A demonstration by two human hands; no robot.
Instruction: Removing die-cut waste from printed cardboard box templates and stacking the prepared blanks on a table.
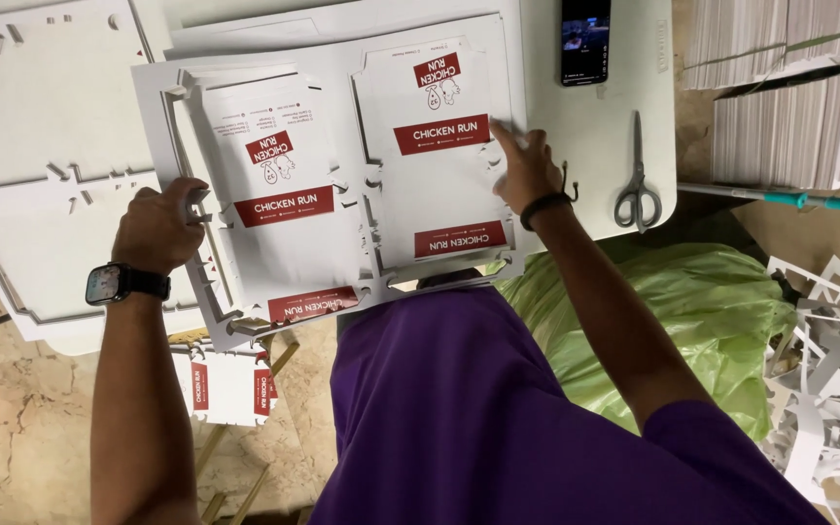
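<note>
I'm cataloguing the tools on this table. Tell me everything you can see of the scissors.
The scissors are all metal by the look, grey and dull, with two oval finger loops and long slim blades. They lie flat and shut on the white table, blades pointing away from the person, loops toward the near edge. Nothing touches them; the right hand rests to their left on the die-cut cardboard sheet, and a phone lies farther back.

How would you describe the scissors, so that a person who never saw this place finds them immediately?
Start at the white table, whose middle is covered by the printed cardboard sheet under both hands. Look past the right hand to the bare right end of the table. The scissors lie there below the dark phone, handles toward the person; they are the only metal tool, with grey loop handles.
</note>
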